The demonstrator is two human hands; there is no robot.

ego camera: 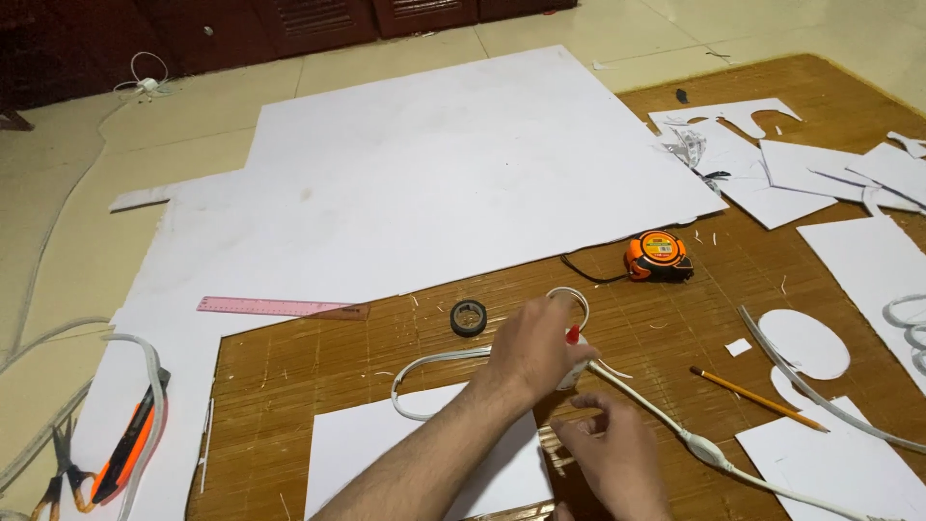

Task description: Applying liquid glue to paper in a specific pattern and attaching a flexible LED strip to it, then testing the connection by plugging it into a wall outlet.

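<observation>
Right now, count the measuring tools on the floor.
2. A pink ruler lies on the edge of the big white sheet, and an orange tape measure sits on the bamboo mat. Paper may hide others.

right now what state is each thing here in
left hand: closed around the white cable
right hand: fingers curled, pinching near the cable
white cable: looped on the mat, inline switch lying flat
tape measure: blade retracted, resting on the mat
roll of black tape: lying flat
pencil: lying flat, untouched
pink ruler: flat on the big white sheet
utility knife: blade state unclear
</observation>
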